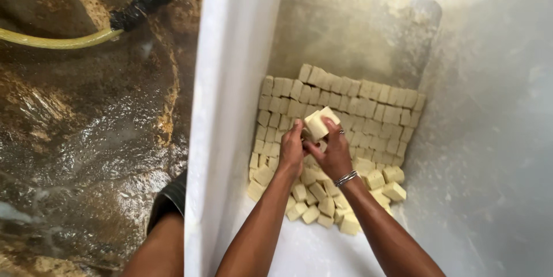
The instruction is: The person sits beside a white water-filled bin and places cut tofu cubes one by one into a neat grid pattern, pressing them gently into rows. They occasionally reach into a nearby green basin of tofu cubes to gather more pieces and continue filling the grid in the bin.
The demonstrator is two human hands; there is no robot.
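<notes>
1. Wet, muddy brown ground [86, 139] fills the left of the head view, glistening with water, and a yellow hose [57, 40] with a black fitting lies across its upper part.
2. Just right of that ground stands the white wall [224, 110] of a large white tub, and the person's own leg shows outside it at the bottom edge.
3. Inside the tub, pale yellow rectangular blocks [345, 104] cover the floor at mid-depth; they look like cut bars of soap or a similar pressed solid, though the material cannot be told for sure.
4. Toward the far side the blocks stand in close, fairly even rows touching one another, which reads as the part already arranged.
5. The left hand [291, 151] reaches down with its fingers curled at the lower edge of a raised block [318, 124], touching it from the left.
6. The right hand [334, 153], with a metal bracelet [345, 178] at the wrist and a ring on one finger, pinches the same block between thumb and fingers, holding it tilted just above the rows.
7. Nearer the person, loose blocks [322, 205] lie tumbled at odd angles, unsorted.
8. Beyond the rows, a bare, stained patch of tub floor [351, 29] remains uncovered, so roughly half of the floor looks filled.
</notes>
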